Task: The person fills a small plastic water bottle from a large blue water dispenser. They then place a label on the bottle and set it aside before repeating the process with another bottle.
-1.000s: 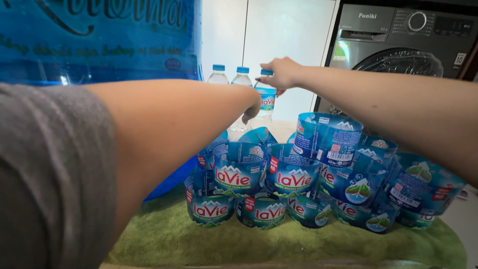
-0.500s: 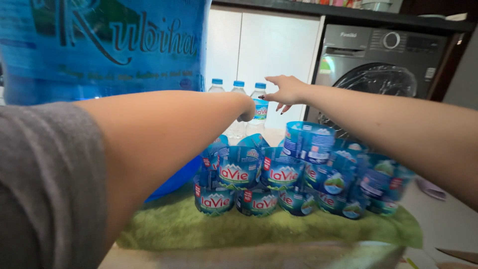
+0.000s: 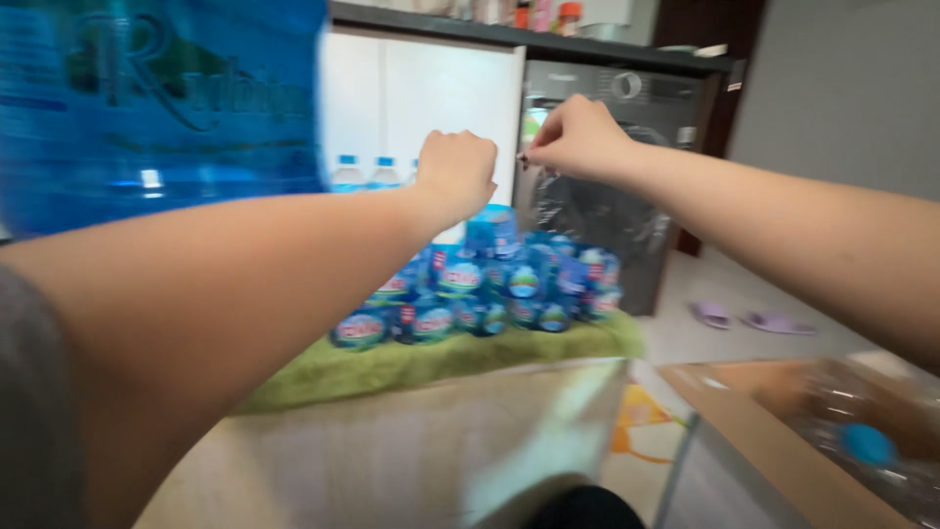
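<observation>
Pulling clear plastic wrap [image 3: 587, 211] up off the pile of water bottles [image 3: 480, 284] on the green cloth [image 3: 411, 358], left hand [image 3: 455, 171] fisted, right hand [image 3: 578, 137] pinching; an even two-handed pull seems best.

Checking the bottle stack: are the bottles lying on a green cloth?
Yes, the bottles lie stacked on their sides on a green cloth spread over the counter.

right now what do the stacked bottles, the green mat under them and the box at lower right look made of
Stacked bottles: likely clear plastic with glossy blue labels, though blurred. Green mat: soft, matte cloth, perhaps towelling. Box: brown matte cardboard, flaps open.
</observation>
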